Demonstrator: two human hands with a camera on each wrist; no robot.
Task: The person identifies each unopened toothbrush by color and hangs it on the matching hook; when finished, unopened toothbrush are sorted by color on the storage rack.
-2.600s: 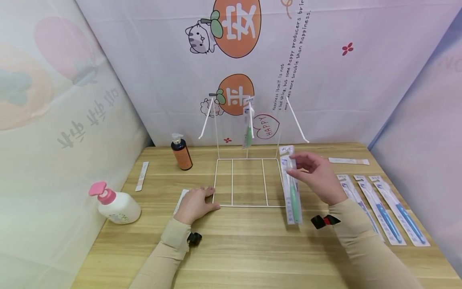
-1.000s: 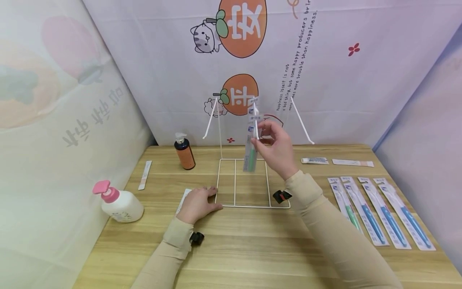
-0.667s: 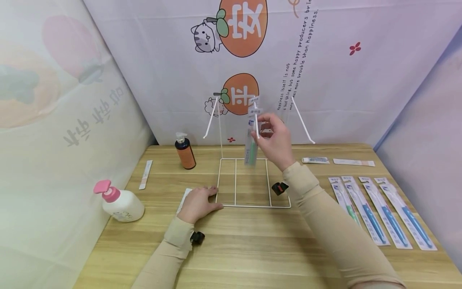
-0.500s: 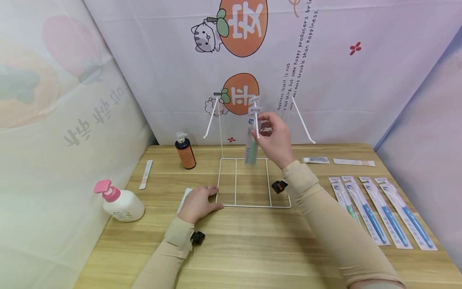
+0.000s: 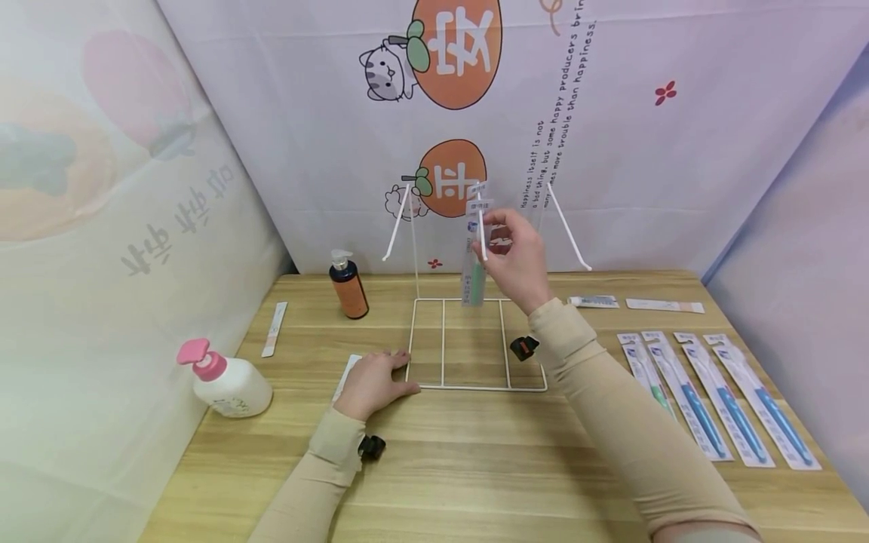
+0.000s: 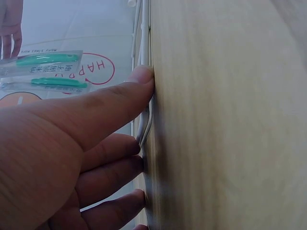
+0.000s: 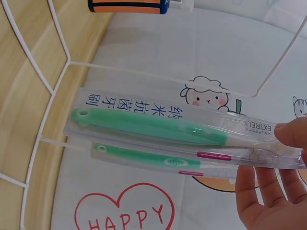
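My right hand (image 5: 516,253) pinches a packaged toothbrush (image 7: 153,127) with a green handle, thumb on one face and fingers behind. Its card top is at the middle prong (image 5: 483,237) of a white wire rack (image 5: 475,388); whether the prong passes through its hole is hard to tell. Behind it hangs a second green packaged toothbrush (image 7: 144,155), farther back on that prong. My left hand (image 5: 373,385) grips the rack's front left corner at the tabletop. In the left wrist view, the thumb (image 6: 141,76) presses one wire and the curled fingers touch the other side.
Several packaged toothbrushes (image 5: 733,400), one green and the others blue, lie at right. A small tube (image 5: 593,302) and flat sachet (image 5: 665,305) lie behind them. At left stand a dark pump bottle (image 5: 349,290) and a white pump bottle (image 5: 234,388). Side prongs (image 5: 569,226) jut forward.
My right hand has carried the green toothbrush from the rack's right side to the middle prong, then slightly backward along it. It is nearly still now. My left hand stays at the corner.
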